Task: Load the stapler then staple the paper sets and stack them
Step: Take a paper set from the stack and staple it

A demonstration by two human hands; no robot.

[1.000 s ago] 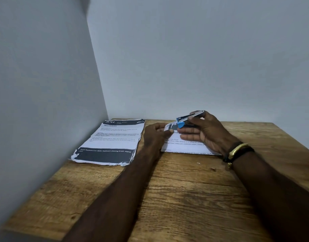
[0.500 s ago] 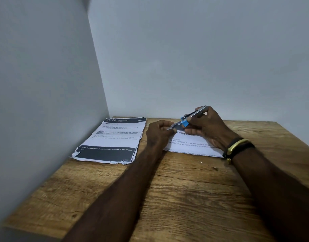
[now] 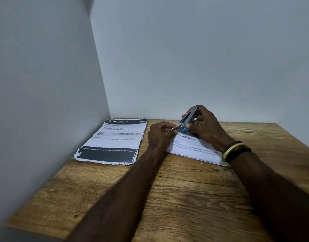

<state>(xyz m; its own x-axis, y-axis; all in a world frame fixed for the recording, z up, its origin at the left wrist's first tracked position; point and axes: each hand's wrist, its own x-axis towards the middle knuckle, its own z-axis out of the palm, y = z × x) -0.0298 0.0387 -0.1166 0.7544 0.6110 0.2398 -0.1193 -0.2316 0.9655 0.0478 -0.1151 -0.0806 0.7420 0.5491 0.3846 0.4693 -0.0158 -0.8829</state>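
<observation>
Gripping a small silver-and-blue stapler (image 3: 189, 119) tilted steeply upward, the right hand (image 3: 205, 127) holds it over the lifted top corner of a printed paper set (image 3: 193, 147), which the left hand (image 3: 159, 135) pinches. Left of this set, another paper stack (image 3: 113, 142) lies flat on the wooden worktop (image 3: 185, 198).

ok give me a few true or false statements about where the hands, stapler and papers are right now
1. The right hand holds the stapler. True.
2. The left hand lies flat on the paper stack by the wall. False: it pinches the corner of the paper set under the stapler.
3. The stapler lies on the wooden table. False: it is tilted, its rear raised.
4. A gold bracelet is on the right wrist. True.
</observation>
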